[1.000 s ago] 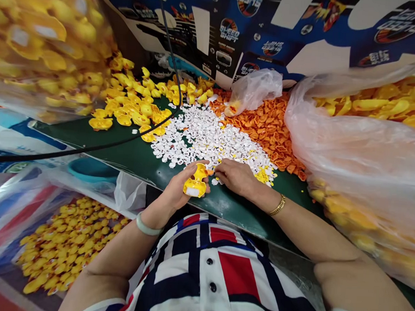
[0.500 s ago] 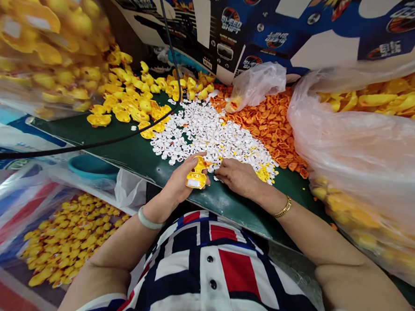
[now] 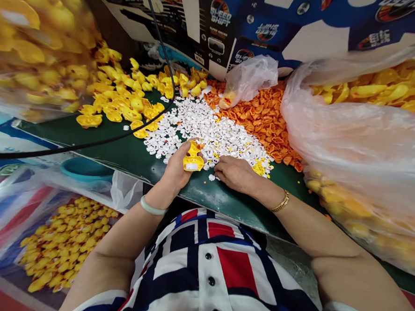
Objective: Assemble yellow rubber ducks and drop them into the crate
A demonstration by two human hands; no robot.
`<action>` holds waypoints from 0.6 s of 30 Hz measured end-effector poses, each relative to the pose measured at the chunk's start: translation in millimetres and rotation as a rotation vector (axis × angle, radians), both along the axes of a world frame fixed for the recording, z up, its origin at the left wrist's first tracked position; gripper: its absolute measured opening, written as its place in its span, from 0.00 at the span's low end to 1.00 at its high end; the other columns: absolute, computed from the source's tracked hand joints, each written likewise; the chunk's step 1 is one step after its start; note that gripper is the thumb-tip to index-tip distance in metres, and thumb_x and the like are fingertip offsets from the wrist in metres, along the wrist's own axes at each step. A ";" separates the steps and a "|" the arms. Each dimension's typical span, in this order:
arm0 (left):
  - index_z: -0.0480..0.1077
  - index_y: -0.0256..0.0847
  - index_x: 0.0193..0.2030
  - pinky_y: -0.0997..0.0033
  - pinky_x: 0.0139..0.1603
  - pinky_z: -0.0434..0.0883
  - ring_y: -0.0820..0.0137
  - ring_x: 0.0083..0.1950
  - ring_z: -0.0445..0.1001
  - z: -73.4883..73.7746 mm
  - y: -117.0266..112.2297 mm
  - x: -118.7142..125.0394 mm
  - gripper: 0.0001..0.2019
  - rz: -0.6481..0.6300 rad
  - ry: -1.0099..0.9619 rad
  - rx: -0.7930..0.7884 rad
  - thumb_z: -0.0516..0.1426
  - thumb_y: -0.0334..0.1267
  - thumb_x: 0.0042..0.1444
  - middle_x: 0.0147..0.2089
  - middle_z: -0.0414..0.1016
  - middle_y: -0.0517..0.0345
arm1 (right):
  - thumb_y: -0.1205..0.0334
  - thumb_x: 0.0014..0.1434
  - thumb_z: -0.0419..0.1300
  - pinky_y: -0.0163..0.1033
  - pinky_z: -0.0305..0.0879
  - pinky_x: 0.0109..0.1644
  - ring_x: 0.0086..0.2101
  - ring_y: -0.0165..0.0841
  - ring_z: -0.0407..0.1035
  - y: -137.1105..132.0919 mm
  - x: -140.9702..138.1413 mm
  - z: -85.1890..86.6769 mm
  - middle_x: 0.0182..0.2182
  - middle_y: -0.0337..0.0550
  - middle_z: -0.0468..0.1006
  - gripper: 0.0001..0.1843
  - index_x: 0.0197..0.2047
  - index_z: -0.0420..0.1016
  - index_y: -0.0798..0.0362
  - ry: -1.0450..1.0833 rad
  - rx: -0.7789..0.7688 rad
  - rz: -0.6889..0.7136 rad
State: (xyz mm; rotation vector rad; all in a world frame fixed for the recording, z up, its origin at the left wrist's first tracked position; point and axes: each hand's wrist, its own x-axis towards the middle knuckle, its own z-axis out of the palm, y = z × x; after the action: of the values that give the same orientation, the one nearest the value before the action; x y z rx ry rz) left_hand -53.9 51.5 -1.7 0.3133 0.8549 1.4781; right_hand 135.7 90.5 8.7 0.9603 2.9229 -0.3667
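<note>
Between thumb and fingers, my left hand (image 3: 178, 165) holds a yellow duck half-shell (image 3: 193, 158), its hollow side facing up with a white patch in its lower part and a bit of orange at the head. Just to the right, my right hand (image 3: 236, 173) reaches down at the near edge of a heap of small white eye pieces (image 3: 209, 127). Its fingers are pinched together; whatever is in them is hidden. One loose white piece (image 3: 212, 177) lies on the green table (image 3: 150, 168) beside these fingertips.
Orange beak pieces (image 3: 269, 121) lie behind the white heap, and yellow duck shells (image 3: 123, 98) to the left. Clear bags of yellow parts (image 3: 352, 136) flank both sides. A black cable (image 3: 88, 146) crosses the left side. Finished-looking ducks (image 3: 69, 236) fill a striped bag below left.
My left hand has lifted slightly away from me with the duck half-shell, which is turned a little. My right hand stays low at the white pieces. The whole view has shifted slightly.
</note>
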 end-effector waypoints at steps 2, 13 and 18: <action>0.70 0.38 0.46 0.70 0.34 0.73 0.72 0.30 0.73 0.3 3.3 2.0 0.13 0.011 -0.021 0.012 0.59 0.41 0.56 0.35 0.74 0.56 | 0.62 0.66 0.56 0.37 0.58 0.36 0.38 0.34 0.67 -2.2 0.0 0.8 0.38 0.45 0.74 0.08 0.41 0.76 0.53 0.080 -0.003 -0.019; 0.71 0.37 0.45 0.74 0.33 0.70 0.73 0.30 0.74 -3.8 6.5 19.4 0.13 0.028 -0.043 -0.055 0.61 0.39 0.54 0.34 0.75 0.58 | 0.61 0.72 0.44 0.39 0.64 0.39 0.41 0.36 0.67 -18.2 -9.0 -6.8 0.43 0.49 0.75 0.17 0.46 0.75 0.52 0.322 0.161 0.111; 0.71 0.37 0.44 0.75 0.30 0.69 0.73 0.29 0.73 2.5 9.5 21.6 0.12 0.025 -0.060 -0.098 0.61 0.38 0.54 0.32 0.74 0.58 | 0.61 0.72 0.41 0.41 0.66 0.42 0.41 0.37 0.67 -16.6 -7.3 -13.2 0.43 0.49 0.75 0.19 0.50 0.73 0.52 0.259 0.169 0.097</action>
State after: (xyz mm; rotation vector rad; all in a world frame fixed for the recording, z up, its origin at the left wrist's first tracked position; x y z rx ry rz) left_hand -32.4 61.1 0.8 0.1846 0.8828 1.4565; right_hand 128.4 73.9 -4.4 0.8406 3.2669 -0.2603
